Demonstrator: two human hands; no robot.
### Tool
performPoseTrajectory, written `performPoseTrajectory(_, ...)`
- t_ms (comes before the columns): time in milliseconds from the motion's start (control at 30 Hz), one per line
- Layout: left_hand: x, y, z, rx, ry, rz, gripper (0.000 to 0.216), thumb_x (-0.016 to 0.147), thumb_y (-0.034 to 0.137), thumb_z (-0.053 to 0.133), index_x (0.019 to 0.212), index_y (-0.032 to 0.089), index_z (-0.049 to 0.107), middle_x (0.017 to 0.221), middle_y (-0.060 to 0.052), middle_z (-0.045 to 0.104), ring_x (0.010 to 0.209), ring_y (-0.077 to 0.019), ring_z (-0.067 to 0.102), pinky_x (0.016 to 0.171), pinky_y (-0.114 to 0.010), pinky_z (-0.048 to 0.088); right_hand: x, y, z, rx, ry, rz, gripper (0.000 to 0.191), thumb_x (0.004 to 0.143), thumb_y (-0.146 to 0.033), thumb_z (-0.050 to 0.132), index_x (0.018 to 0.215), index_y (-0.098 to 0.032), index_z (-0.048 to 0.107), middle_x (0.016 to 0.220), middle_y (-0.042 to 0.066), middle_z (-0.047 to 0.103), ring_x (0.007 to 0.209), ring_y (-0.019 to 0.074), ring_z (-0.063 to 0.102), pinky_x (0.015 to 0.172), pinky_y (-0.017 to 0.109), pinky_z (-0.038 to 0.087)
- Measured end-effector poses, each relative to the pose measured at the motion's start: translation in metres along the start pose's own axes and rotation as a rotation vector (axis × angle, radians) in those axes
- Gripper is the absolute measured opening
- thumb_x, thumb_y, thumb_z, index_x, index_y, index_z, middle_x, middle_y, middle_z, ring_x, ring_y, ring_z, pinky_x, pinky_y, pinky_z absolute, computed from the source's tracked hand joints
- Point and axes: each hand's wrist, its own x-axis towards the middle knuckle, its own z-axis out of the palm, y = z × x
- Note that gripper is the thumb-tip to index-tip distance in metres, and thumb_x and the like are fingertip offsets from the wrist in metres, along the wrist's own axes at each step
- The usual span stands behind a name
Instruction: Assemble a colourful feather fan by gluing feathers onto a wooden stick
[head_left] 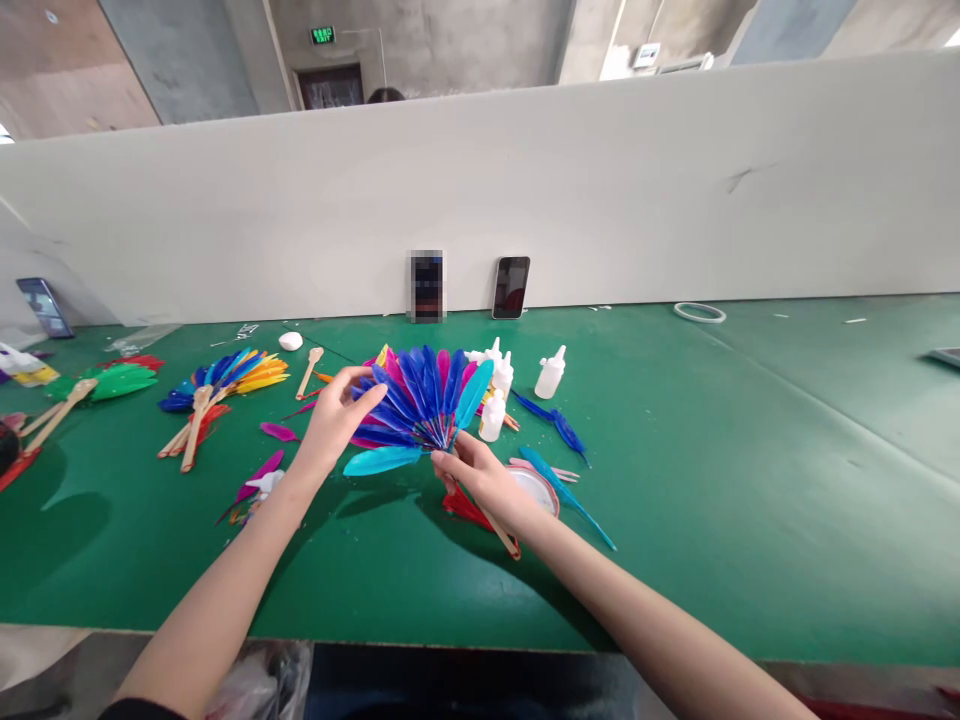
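A feather fan (pixel 424 395) is held up above the table, its dark blue and magenta feathers spread, with a turquoise feather at each side. My right hand (pixel 480 470) is closed round the base of the fan, where the wooden handle begins. The handle slants down to the right below that hand, beside a red tassel (pixel 466 508). At the fan's left edge, my left hand (pixel 337 415) pinches feathers between thumb and fingers. Behind the fan stand several white squeeze bottles (pixel 551 372). Loose turquoise feathers (pixel 570 500) lie right of my right hand, near a round lid (pixel 536 488).
Further feather fans lie at the left, one blue and orange (pixel 225 385), another green (pixel 112 382). Phones lean on the white partition, one of them dark-screened (pixel 511 288). A dark blue feather (pixel 559 425) lies near the bottles. A white ring (pixel 699 313) rests at the back right.
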Motion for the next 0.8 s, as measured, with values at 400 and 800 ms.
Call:
performPoseTrajectory(400, -0.0021, 0.0015, 0.0059, -0.087, -0.003, -0.025, 0.02, 0.066, 0.036, 0.06, 0.067, 0.018, 0.052, 0.059, 0.003, 0.05, 0.057, -0.0131, 0.051, 0.057, -0.026, 0.043, 0.001, 0.0033, 0.0003, -0.03, -0.025, 0.001, 0.029, 0.072, -0.046, 0.051, 0.065, -0.021, 0.038, 0.055, -0.005, 0.044, 0.049, 0.0085, 0.043, 0.05, 0.025, 0.034)
performPoseTrajectory(800, -0.0028, -0.0028, 0.0063, 0.006, 0.002, 0.013, 0.022, 0.069, 0.039, 0.058, 0.074, 0.018, 0.052, 0.066, 0.0, 0.056, 0.063, -0.0157, 0.056, 0.061, -0.029, 0.046, -0.0005, 0.0005, 0.0007, -0.02, -0.019, -0.002, 0.029, 0.071, -0.045, 0.052, 0.065, -0.021, 0.038, 0.056, -0.005, 0.046, 0.049, 0.0085, 0.044, 0.05, 0.025, 0.034)
